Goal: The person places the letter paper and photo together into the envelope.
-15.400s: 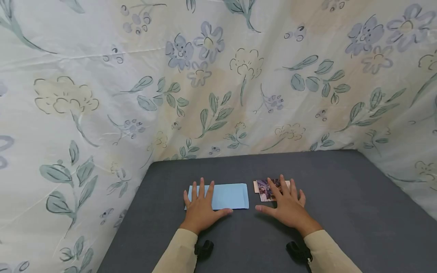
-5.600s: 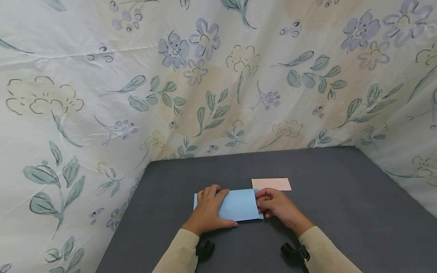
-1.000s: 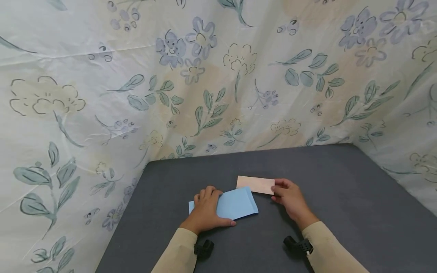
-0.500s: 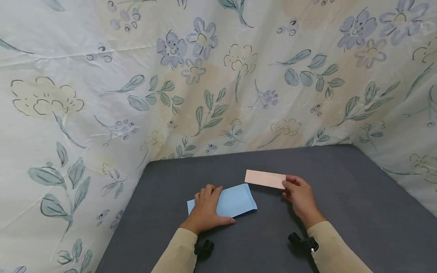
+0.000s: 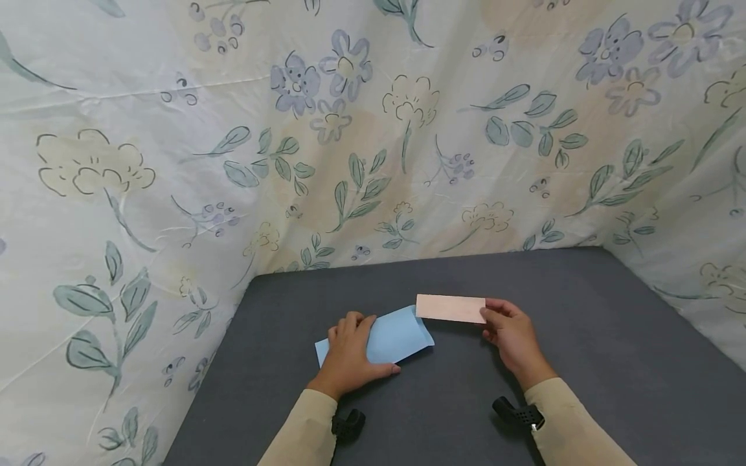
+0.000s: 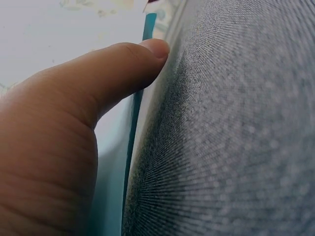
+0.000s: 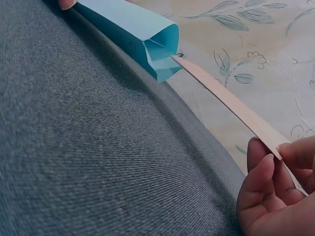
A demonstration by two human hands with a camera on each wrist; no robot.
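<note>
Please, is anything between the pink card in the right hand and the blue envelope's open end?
Nothing visible. The pink card, held by the right hand, has its far end at the mouth of the blue envelope; whether it has entered is unclear.

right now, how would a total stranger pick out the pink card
On the dark grey table, in front of the floral cloth, find the right hand. It pinches the pink card by one end, the other end near the mouth of the blue envelope. The card is the flat, narrower strip, pale pink where the envelope is blue.
</note>
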